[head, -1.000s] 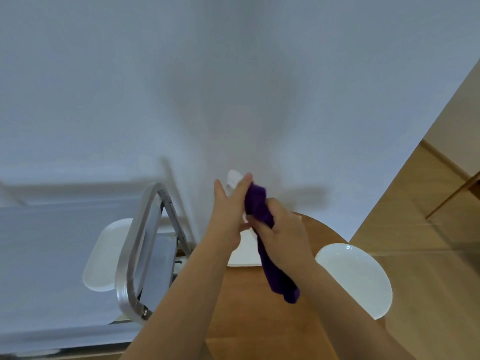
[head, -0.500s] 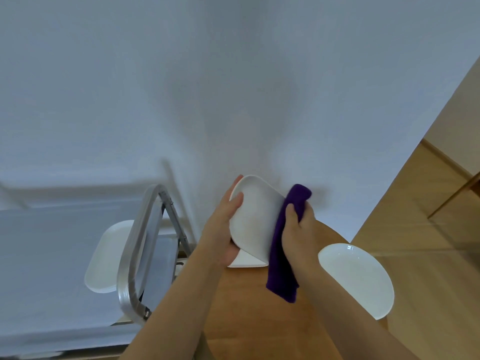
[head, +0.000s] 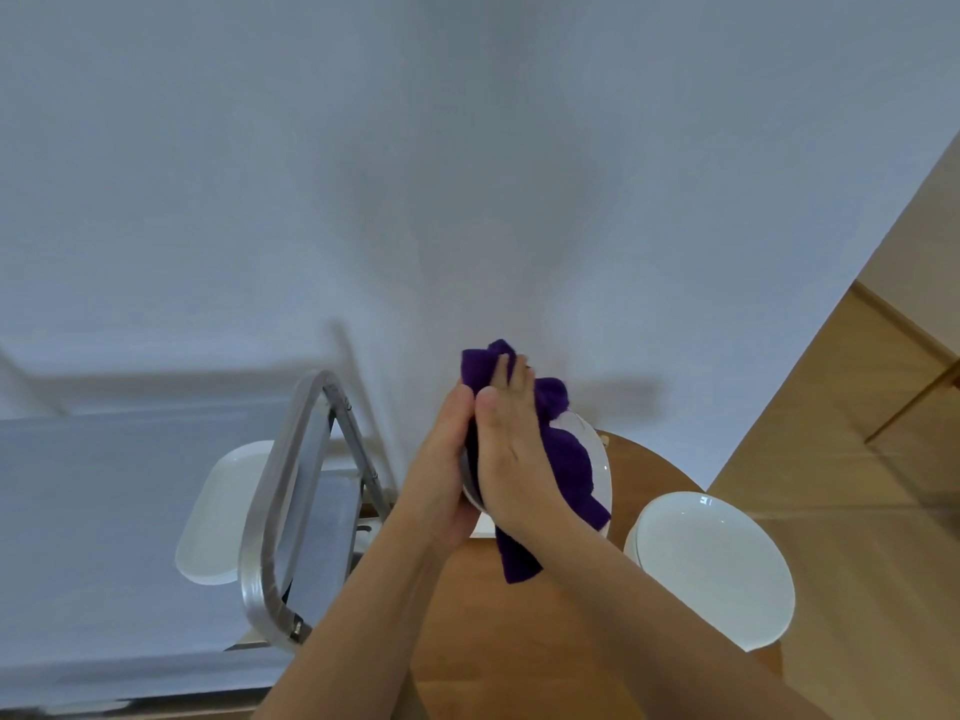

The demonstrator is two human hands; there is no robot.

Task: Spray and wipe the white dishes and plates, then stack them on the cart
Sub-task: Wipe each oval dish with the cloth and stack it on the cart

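A white dish (head: 592, 459) is held on edge above the round wooden table (head: 519, 641), cradled from behind by the left hand (head: 441, 480), whose fingers are curled round its rim. A purple cloth (head: 566, 459) is pressed flat against the dish face by the right hand (head: 509, 449), fingers straight and together over the fabric. The wiping of this dish is judged to be in progress. At about four o'clock from the hands, a small stack of white plates (head: 717, 569) is seen on the table, apparently waiting. At nine o'clock, one white oblong dish (head: 223, 511) has been laid on the cart (head: 291, 491). Little is judged stacked so far. No spray bottle is seen
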